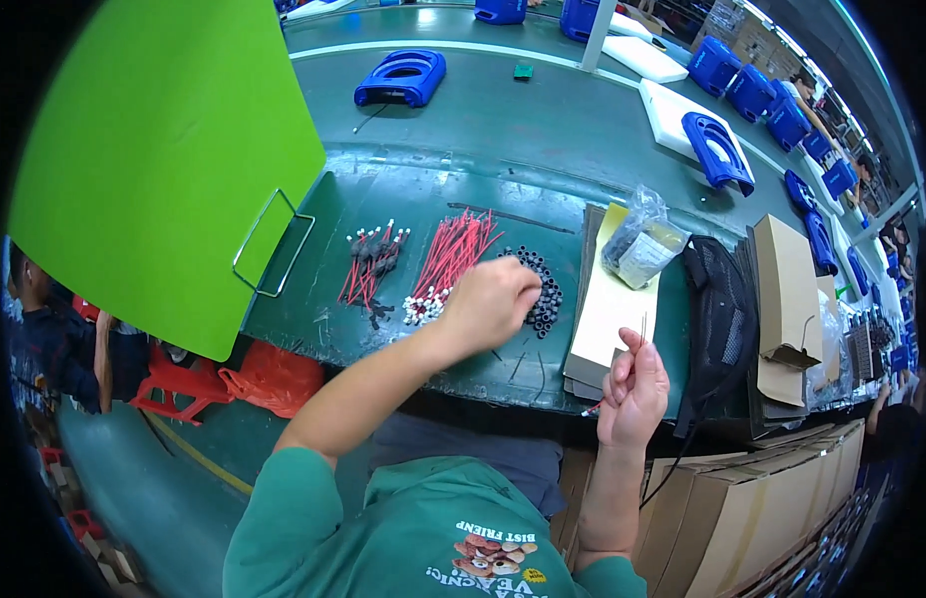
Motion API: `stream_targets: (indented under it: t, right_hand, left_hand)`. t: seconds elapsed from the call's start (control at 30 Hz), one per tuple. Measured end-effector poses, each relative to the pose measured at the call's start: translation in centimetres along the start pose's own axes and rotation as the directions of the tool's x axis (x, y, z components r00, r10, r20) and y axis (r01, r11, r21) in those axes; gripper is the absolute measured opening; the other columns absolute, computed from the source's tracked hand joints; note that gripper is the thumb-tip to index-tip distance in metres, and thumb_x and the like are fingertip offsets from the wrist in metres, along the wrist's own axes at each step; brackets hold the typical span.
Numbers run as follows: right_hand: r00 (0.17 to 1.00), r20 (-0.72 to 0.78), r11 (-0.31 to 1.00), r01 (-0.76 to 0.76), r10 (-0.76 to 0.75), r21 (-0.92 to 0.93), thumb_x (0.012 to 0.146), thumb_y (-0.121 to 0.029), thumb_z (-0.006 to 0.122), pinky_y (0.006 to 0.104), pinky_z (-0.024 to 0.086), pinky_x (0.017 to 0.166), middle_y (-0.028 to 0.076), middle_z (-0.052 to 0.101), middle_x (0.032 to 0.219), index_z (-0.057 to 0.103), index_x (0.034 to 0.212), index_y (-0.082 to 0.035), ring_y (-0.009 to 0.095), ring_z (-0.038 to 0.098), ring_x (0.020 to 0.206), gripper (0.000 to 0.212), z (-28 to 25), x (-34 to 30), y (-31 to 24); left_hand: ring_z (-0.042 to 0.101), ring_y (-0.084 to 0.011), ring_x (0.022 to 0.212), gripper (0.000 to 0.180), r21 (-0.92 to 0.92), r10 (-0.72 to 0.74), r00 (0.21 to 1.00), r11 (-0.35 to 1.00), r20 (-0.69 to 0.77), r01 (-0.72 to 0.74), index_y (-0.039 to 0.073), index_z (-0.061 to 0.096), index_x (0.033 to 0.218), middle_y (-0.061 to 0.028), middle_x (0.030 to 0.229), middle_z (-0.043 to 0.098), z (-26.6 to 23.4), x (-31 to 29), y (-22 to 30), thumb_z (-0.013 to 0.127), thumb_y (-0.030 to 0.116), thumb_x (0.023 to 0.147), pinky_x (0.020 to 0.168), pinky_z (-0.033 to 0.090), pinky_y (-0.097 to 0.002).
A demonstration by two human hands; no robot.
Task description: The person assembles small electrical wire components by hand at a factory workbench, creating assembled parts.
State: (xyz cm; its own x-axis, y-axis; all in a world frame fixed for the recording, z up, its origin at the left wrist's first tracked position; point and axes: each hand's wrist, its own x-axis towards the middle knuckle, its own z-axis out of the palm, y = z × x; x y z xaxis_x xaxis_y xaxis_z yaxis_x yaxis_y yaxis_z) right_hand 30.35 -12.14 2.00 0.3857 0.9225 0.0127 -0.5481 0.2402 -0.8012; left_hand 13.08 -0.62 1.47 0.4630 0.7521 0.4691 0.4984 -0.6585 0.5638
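Observation:
My left hand [491, 303] reaches over the bench to the edge of a pile of small black rings [550, 299]. Its fingertips are pinched together, and whatever may be between them is hidden. To the right, my right hand [634, 391] is raised with thumb and fingers closed on a thin red wire lead [642, 327]. One end of the lead points up past the fingertips, while a red and white end shows below the hand. Left of the rings lies a bunch of red wire leads [456, 249] with white connectors. Farther left, more leads with dark grey sleeves [378, 257] form a separate group.
A green board [164, 149] with a wire handle [274, 242] stands at left. Clear plastic bags [642, 244] sit on yellow paper and cardboard at right, beside a black mesh bag [720, 309] and cartons [782, 284]. Blue plastic housings [401, 78] lie on the line beyond.

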Motion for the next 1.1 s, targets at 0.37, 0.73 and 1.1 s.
stream_targets:
  t: [0.37, 0.73, 1.1]
  right_hand:
    - [0.999, -0.007, 0.987, -0.054, 0.053, -0.149, 0.085, -0.01, 0.054, 0.0157, 0.036, 0.043, 0.009, 0.061, 0.071, 0.061, 0.093, 0.003, 0.005, 0.046, 0.046, 0.017, -2.0, -0.7, 0.7]
    - [0.986, 0.164, 0.952, 0.043, 0.008, -0.302, 0.08, -0.006, 0.059, 0.0165, 0.042, 0.048, 0.004, 0.06, 0.065, 0.063, 0.081, 0.003, 0.005, 0.052, 0.053, 0.009, 1.3, -2.4, 2.1]
    - [0.973, 0.192, 0.8, 0.214, -0.126, -0.561, 0.076, -0.004, 0.063, 0.0174, 0.038, 0.047, 0.002, 0.057, 0.059, 0.062, 0.073, 0.002, 0.004, 0.05, 0.052, 0.007, 2.0, -3.6, 2.9]
  left_hand:
    - [0.059, -0.0272, 0.073, 0.015, 0.29, -0.039, 0.99, 0.957, 0.133, -0.001, 0.002, 0.063, 0.077, -0.012, 0.075, 0.059, 2.5, 3.4, -2.1, 0.061, 0.014, 0.069, 0.066, 0.047, -0.0355]
    - [0.061, -0.0176, 0.08, 0.015, -0.902, -0.38, 0.863, 0.14, 0.332, 0.409, -0.002, 0.058, 0.095, -0.0137, 0.087, 0.063, 0.8, -4.2, 5.1, 0.054, 0.003, 0.082, 0.073, 0.051, -0.029]
    - [0.06, -0.0206, 0.089, 0.016, -0.95, -0.341, 0.89, -0.181, 0.304, 0.255, 0.002, 0.056, 0.099, -0.0152, 0.094, 0.062, 0.8, -6.4, 5.4, 0.054, 0.005, 0.083, 0.078, 0.049, -0.0316]
